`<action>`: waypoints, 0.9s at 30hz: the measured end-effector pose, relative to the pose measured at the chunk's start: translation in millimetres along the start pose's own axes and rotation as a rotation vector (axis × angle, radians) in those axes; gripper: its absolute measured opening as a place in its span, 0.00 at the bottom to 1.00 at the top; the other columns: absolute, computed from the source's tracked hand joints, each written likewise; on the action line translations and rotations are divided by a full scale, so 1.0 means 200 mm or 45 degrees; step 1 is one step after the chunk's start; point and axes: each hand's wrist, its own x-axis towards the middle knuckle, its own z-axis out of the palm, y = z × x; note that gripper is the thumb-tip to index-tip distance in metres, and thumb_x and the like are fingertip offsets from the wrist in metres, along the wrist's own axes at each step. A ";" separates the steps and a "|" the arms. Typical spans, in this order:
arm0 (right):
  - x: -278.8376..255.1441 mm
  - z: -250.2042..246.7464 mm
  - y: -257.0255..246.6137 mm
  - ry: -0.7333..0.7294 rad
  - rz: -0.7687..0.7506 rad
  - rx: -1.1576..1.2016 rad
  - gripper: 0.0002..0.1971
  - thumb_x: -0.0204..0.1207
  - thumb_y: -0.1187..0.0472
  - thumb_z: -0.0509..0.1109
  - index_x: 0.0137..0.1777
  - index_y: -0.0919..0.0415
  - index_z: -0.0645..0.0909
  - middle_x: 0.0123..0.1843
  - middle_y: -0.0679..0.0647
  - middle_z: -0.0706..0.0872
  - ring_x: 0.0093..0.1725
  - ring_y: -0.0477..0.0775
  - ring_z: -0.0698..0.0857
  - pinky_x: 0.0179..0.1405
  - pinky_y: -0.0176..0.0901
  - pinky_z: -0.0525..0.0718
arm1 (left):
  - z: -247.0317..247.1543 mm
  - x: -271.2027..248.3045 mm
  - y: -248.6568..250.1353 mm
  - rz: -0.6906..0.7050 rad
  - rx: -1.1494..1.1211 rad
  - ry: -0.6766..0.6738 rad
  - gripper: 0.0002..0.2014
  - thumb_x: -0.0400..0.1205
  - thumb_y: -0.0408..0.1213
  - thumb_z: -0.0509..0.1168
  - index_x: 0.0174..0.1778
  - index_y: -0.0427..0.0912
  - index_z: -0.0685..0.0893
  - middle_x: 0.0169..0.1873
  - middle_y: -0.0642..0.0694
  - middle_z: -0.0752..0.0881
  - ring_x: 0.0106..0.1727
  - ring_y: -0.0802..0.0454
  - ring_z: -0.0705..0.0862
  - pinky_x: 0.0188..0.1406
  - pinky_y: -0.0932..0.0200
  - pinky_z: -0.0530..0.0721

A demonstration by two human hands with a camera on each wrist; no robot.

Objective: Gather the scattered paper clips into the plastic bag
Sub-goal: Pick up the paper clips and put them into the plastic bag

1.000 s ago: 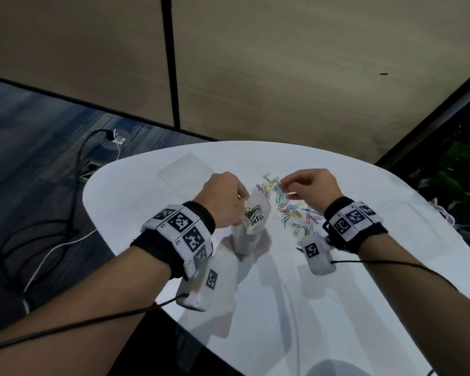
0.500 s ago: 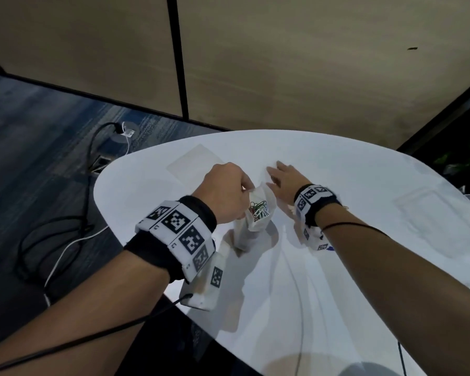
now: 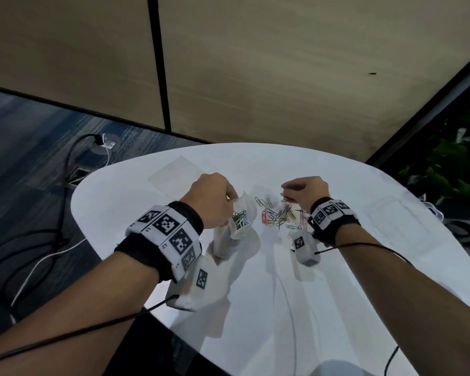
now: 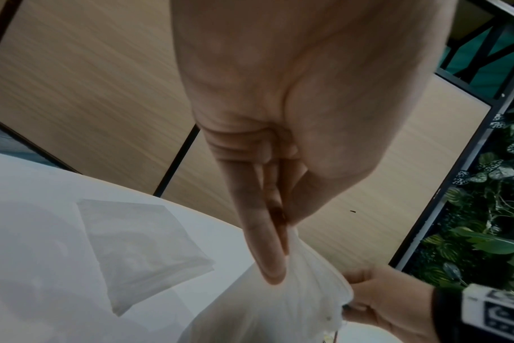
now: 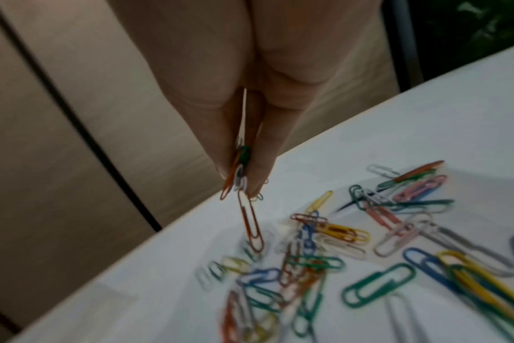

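My left hand (image 3: 231, 198) pinches the rim of a small clear plastic bag (image 3: 242, 222) and holds it up over the white table (image 3: 282, 294); several coloured clips lie inside it. The left wrist view shows thumb and forefinger (image 4: 267, 255) closed on the bag's (image 4: 279, 306) bunched top. A pile of coloured paper clips (image 3: 278, 214) lies just right of the bag. My right hand (image 3: 286, 193) hovers over the pile and pinches a few clips (image 5: 240, 176); an orange one (image 5: 251, 222) dangles from them above the loose clips (image 5: 367, 243).
A second flat clear bag (image 3: 175, 175) lies on the table behind my left hand, also seen as a flat bag (image 4: 138, 243). The table's rounded edge (image 3: 92, 185) drops to carpet with cables (image 3: 52, 240) on the left. Wood wall panels stand behind; plants (image 3: 451, 169) at right.
Half a second ago my right hand lay flat over the pile beside the bag. It has since drawn back to the right and lifted, now pinching a few clips. The left hand keeps holding the bag.
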 end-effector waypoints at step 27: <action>-0.62 0.23 -0.34 -0.176 -0.496 -0.236 0.12 0.70 0.70 0.67 0.41 0.57 0.92 0.36 0.54 0.91 0.33 0.48 0.80 0.38 0.35 0.77 | 0.04 0.02 0.08 -0.144 -0.171 -0.033 0.12 0.81 0.22 0.62 0.53 0.34 0.90 0.40 0.36 0.91 0.33 0.44 0.94 0.44 0.48 0.94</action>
